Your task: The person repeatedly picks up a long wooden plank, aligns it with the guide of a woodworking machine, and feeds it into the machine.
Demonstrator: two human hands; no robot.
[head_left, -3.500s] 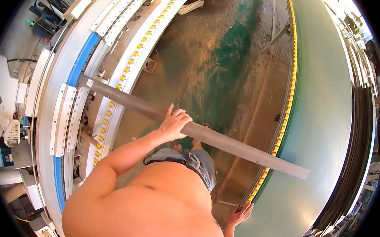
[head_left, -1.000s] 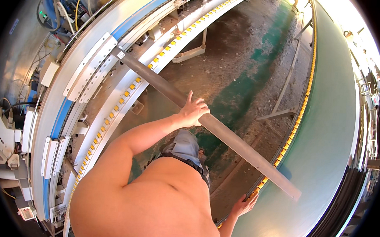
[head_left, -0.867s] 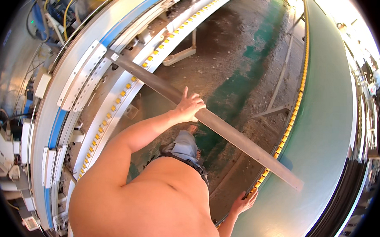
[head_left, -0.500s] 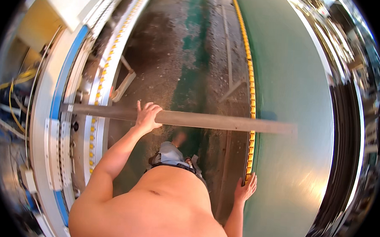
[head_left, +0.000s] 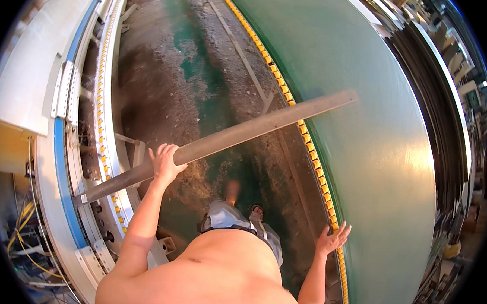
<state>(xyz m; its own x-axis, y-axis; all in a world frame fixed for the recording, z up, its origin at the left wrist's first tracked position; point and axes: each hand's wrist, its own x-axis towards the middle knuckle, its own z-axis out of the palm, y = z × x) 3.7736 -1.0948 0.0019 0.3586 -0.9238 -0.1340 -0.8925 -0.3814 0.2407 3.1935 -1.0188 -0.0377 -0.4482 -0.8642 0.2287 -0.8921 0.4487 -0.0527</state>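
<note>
Green bench (head_left: 381,174) takes the right side, blue-striped machine rail (head_left: 62,178) on the left, yellow roller strip (head_left: 322,181) down the bench's left edge. Grey bar (head_left: 239,135) bridges the gap, right end over the bench, left end over the rail. Left hand (head_left: 167,164) gripping it left of middle, right hand (head_left: 331,241) unclenched at the rollers, white label (head_left: 84,198) near the bar's left end.

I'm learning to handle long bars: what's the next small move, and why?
Perhaps bring the right hand to the bar: only the left hand is on it, left of its middle, while its right end reaches over the green table and the right hand is open at the yellow rollers.
</note>
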